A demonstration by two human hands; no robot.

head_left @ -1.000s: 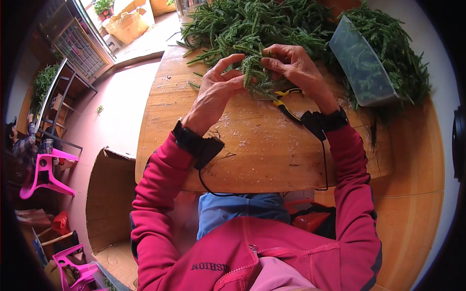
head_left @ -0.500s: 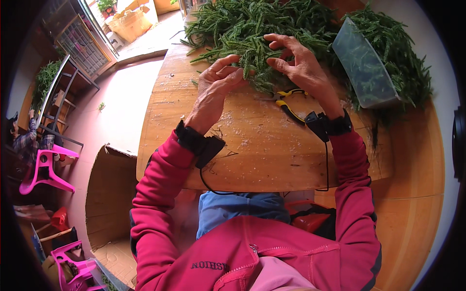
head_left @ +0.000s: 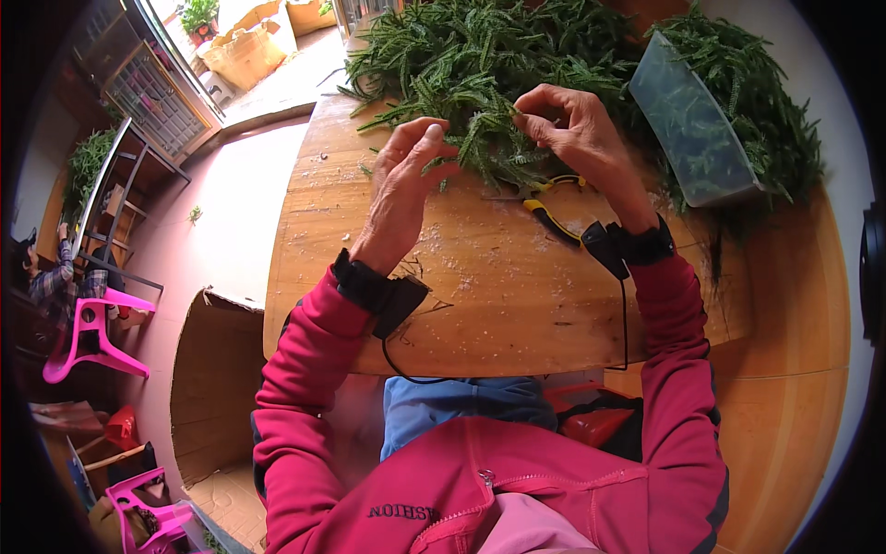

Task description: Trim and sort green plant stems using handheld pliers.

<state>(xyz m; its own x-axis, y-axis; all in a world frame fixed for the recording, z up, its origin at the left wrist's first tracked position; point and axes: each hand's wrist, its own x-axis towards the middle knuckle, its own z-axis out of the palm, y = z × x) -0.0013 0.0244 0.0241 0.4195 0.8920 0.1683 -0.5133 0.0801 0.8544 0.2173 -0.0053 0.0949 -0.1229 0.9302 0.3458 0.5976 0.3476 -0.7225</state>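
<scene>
My left hand (head_left: 399, 180) is over the table with its fingers curled at the side of a green needle-leaved sprig (head_left: 489, 152); its thumb points up, and some sprig tips cross its fingers. From the right, my right hand (head_left: 580, 134) pinches a tip of this greenery between thumb and bent index finger. Just behind both hands lies a large heap of similar green sprigs (head_left: 434, 51), which blends with the one I handle. Pliers with yellow and black handles (head_left: 552, 220) lie open on the wood below my right hand.
White crumbs and bits of stem litter the wooden table (head_left: 480, 314). A translucent plastic bin (head_left: 697, 129) full of greenery leans at the right. A cardboard box (head_left: 217, 379) stands left of the table. Farther left, a person (head_left: 55, 277) sits by another table and a pink stool (head_left: 97, 337).
My hands have moved apart a little. The right hand's fingers have closed to a pinch on the greenery, and the left thumb has lifted upright. The pliers lie where they were.
</scene>
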